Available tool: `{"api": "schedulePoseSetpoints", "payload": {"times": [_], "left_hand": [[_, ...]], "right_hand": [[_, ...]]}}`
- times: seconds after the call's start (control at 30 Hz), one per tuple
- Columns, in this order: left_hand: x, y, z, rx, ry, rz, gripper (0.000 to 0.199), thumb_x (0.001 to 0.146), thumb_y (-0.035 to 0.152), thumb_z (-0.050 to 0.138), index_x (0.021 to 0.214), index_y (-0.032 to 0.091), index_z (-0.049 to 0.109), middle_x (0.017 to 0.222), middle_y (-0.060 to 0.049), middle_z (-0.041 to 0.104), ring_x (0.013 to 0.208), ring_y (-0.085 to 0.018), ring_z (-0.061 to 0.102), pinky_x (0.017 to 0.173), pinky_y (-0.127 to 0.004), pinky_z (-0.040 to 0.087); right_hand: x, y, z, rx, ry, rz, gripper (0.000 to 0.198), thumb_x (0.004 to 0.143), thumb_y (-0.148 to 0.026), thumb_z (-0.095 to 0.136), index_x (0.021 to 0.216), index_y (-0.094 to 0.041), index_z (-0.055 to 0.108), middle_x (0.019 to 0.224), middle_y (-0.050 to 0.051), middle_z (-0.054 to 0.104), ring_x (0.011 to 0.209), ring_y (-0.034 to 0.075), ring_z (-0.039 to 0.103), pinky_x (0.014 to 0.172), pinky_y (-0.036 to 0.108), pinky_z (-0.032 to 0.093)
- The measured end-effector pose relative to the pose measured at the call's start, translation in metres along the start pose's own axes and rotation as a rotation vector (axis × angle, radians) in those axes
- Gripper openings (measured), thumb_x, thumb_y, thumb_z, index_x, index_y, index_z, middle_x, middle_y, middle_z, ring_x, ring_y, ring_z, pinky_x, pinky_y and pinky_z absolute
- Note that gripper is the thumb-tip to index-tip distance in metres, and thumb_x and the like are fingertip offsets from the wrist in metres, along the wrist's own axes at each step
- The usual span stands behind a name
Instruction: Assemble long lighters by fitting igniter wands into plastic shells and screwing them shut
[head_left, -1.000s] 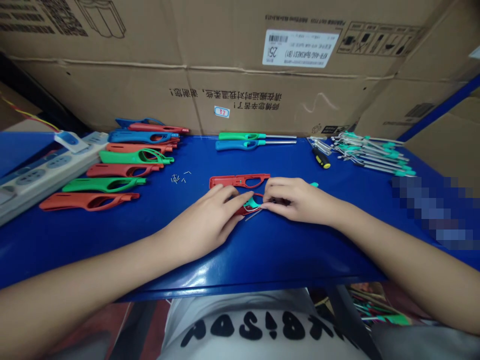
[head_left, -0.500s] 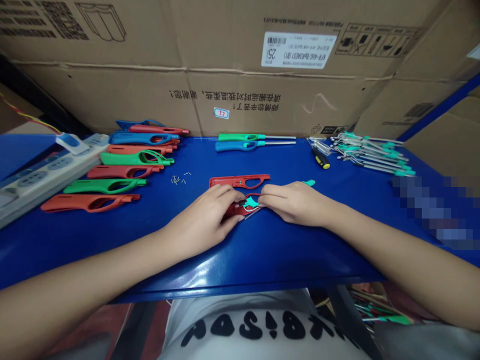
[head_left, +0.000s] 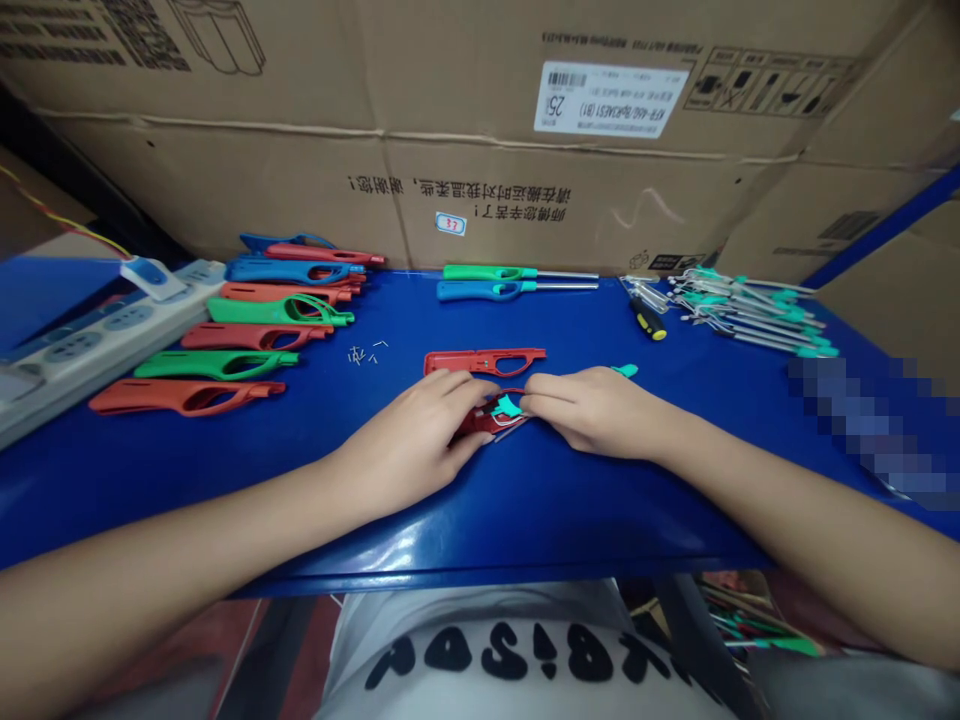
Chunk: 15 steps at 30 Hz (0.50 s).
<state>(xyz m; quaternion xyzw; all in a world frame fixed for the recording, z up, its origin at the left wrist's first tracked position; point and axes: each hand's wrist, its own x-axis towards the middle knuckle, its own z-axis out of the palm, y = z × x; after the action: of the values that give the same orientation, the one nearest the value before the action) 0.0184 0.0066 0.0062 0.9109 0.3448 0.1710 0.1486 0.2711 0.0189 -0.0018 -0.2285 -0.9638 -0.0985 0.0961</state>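
My left hand (head_left: 420, 425) is closed round the grip end of a red lighter half-shell (head_left: 463, 424), thumb on the near side and fingers over the far side. In that shell sits a teal trigger piece (head_left: 509, 405) with a white wire beside it. My right hand (head_left: 589, 410) pinches the trigger assembly at the shell's front end, its fingertips hiding the exact contact. A teal tip (head_left: 625, 371) shows just behind my right hand; whether it joins the same assembly is hidden. Just beyond my fingers lies a second red half-shell (head_left: 456, 362), open side up.
Small screws (head_left: 364, 354) lie left of centre. Red, green and blue lighter shells (head_left: 187, 397) line the left, beside a white power strip (head_left: 112, 335). Two lighters (head_left: 480, 290) lie at the back, a screwdriver (head_left: 649, 320) and a pile of rod assemblies (head_left: 750, 310) back right. A cardboard wall (head_left: 450, 150) stands behind.
The view has shifted slightly, so everything sits a little further right. Both hands keep nearly the same hold on the red half-shell and the trigger assembly.
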Motion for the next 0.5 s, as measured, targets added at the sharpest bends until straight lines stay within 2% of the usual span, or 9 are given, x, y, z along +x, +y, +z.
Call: {"api": "schedulePoseSetpoints", "payload": {"times": [0.33,0.5], "left_hand": [[-0.0015,0.0000,0.0003,-0.006,-0.009,-0.007,0.028,0.094,0.018,0.062,0.122,0.015,0.061,0.116,-0.010,0.065,0.113,-0.026,0.061,0.101,-0.044,0.051],[-0.0014,-0.0002,0.0017,0.010,-0.013,0.009,0.035,0.095,0.018,0.061,0.130,0.017,0.059,0.114,-0.010,0.064,0.111,-0.026,0.060,0.100,-0.044,0.051]], "right_hand": [[0.0021,-0.0034,-0.0062,-0.031,-0.070,-0.041,0.021,0.094,-0.006,0.043,0.098,-0.014,0.062,0.089,0.006,0.064,0.070,0.016,0.051,0.057,0.030,0.027],[0.0042,-0.0077,-0.0093,-0.113,-0.114,-0.069,0.024,0.097,-0.007,0.040,0.096,-0.015,0.063,0.089,0.007,0.065,0.070,0.017,0.052,0.058,0.032,0.028]]}}
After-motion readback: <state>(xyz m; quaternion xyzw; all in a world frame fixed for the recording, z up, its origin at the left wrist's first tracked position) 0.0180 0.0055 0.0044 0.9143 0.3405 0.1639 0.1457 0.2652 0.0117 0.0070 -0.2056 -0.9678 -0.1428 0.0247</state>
